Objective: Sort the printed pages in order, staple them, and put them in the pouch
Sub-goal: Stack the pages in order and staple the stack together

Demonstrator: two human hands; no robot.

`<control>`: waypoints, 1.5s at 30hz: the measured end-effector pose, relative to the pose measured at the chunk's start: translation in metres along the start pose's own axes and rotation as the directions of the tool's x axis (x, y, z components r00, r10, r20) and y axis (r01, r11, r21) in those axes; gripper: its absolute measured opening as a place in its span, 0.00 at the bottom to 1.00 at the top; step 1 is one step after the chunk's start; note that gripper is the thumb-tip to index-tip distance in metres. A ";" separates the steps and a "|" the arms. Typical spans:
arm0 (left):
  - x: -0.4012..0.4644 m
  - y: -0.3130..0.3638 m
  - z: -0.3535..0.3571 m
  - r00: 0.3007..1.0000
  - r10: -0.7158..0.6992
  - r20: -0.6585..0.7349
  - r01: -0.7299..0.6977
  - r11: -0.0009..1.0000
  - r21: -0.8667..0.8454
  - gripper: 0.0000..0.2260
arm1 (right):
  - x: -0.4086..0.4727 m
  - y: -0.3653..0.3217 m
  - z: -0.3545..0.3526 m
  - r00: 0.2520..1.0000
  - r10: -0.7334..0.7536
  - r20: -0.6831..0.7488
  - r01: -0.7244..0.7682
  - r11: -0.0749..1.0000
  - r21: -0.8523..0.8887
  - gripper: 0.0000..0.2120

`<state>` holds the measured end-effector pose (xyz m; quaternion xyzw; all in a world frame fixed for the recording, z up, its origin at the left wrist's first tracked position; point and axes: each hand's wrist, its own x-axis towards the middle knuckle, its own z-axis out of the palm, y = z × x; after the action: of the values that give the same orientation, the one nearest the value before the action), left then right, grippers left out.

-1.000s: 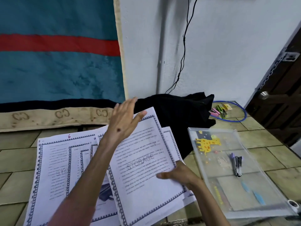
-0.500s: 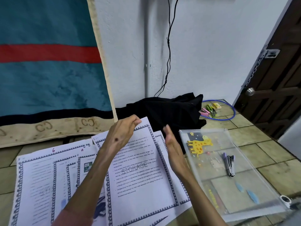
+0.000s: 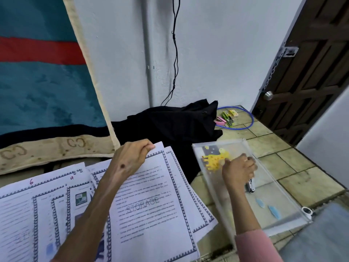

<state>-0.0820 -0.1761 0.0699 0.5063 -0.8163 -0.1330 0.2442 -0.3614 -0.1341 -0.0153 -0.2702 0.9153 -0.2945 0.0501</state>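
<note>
a fan of printed pages (image 3: 151, 205) is spread across the lower left of the view, lying on a tiled floor (image 3: 283, 167). each sheet is edged with a dark patterned border. the top sheet carries a faint watermark reading "storage"; its body text is too blurred to be read. handwritten numbers, a 6 and what looks like a 9, are seen at the top of two sheets further left. the lower and left edges of the fan are cut off by the frame, so the number of sheets cannot be told.

the top edge of the uppermost sheet is pinched by the left hand (image 3: 132, 159), thumb and fingers closed on the paper, with the forearm laid across the pages and hiding part of them.

just beside the pages to the right lies a clear plastic pouch (image 3: 279, 203) printed with a yellow giraffe. the right hand (image 3: 238, 171) is placed over the pouch, its fingers curled loosely; whether anything is gripped cannot be told. a stapler (image 3: 250, 186) is mostly hidden below that hand, and only its dark lower end is seen. it cannot be told whether it lies on or inside the pouch. a pink sleeve (image 3: 255, 246) is seen at the right wrist.

behind the pages a black cloth (image 3: 170, 125) is heaped against a white wall. beyond it, small coloured boxes (image 3: 226, 118) lie inside a blue hoop; what they are is hard to make out. a teal and red blanket (image 3: 37, 82) hangs at the left, and a dark door (image 3: 311, 72) is cut off at the right.
</note>
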 end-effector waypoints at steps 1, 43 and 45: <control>0.002 0.000 0.002 1.000 0.002 0.018 -0.002 1.000 0.001 0.11 | 0.010 0.014 -0.001 0.997 0.077 -0.003 -0.077 0.997 -0.013 0.29; -0.008 0.006 -0.010 1.000 -0.004 0.014 0.006 0.989 -0.150 0.13 | -0.079 -0.078 -0.049 0.671 -0.640 0.374 -0.127 0.398 0.909 0.08; -0.008 0.005 -0.010 1.000 -0.010 0.016 0.012 0.986 -0.167 0.11 | -0.077 -0.075 -0.045 0.675 -0.680 0.285 0.116 0.480 0.869 0.04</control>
<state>-0.0770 -0.1664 0.0784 0.4875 -0.8014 -0.2061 0.2785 -0.2723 -0.1217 0.0590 -0.5150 0.5180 -0.5696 0.3769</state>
